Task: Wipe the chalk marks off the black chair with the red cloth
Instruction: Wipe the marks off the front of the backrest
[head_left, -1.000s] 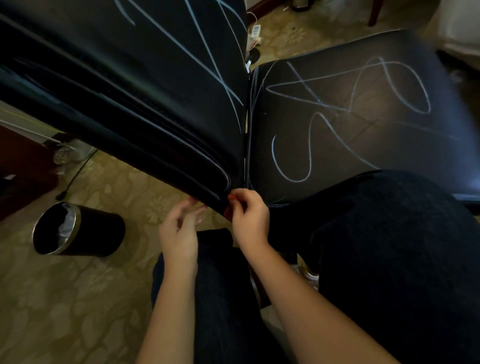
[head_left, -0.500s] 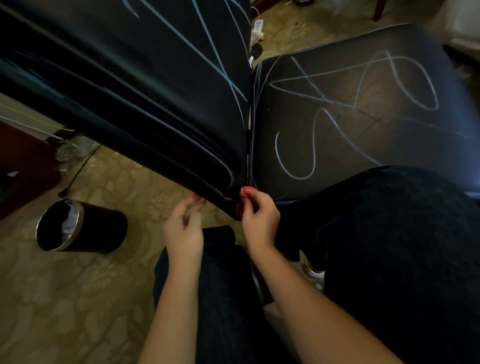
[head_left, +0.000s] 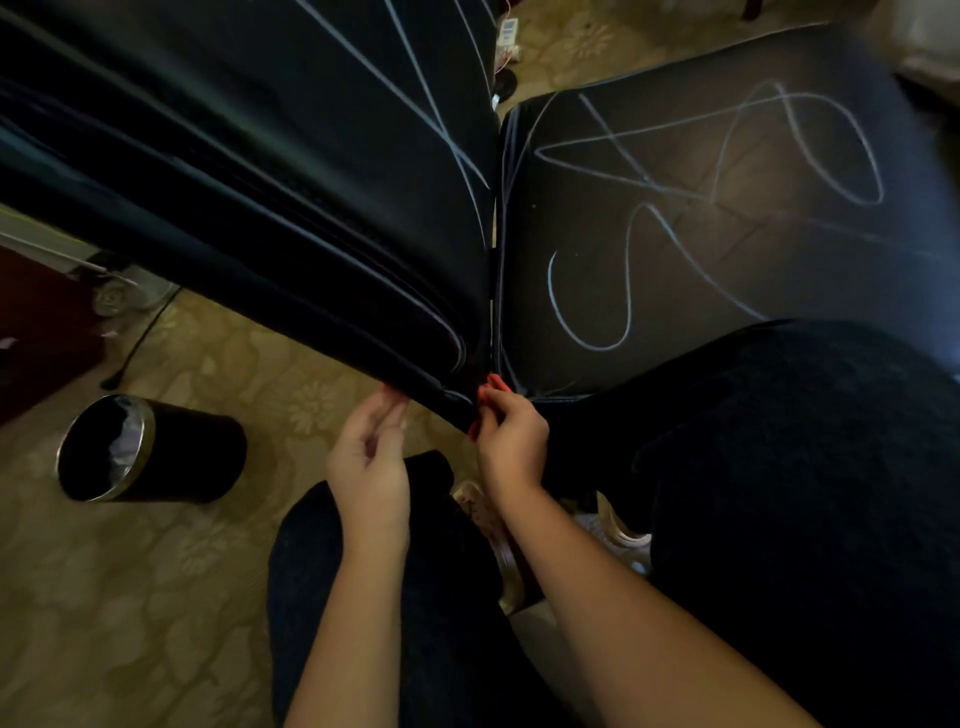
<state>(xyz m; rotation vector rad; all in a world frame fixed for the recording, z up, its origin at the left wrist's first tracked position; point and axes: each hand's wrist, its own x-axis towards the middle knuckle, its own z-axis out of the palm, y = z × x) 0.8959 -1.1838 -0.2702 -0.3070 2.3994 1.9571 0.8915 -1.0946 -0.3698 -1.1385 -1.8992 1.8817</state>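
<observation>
The black chair fills the top of the view, with its backrest (head_left: 270, 171) on the left and its seat (head_left: 727, 218) on the right. Pale chalk lines cross both. My hands meet at the backrest's lower corner. My right hand (head_left: 511, 441) curls its fingers round a bit of red cloth (head_left: 494, 383) at the gap between backrest and seat. My left hand (head_left: 369, 457) pinches another red sliver against the backrest's lower edge. Most of the cloth is hidden behind the corner.
A black waste bin (head_left: 150, 452) with a metal rim lies on its side on the patterned floor at the left. My dark-trousered knee (head_left: 779, 467) covers the seat's near edge. A cable (head_left: 140, 338) runs across the floor by dark red furniture (head_left: 36, 322).
Both hands stay at the backrest's lower corner. The right hand has crept slightly up toward the gap, and the view has shifted a little.
</observation>
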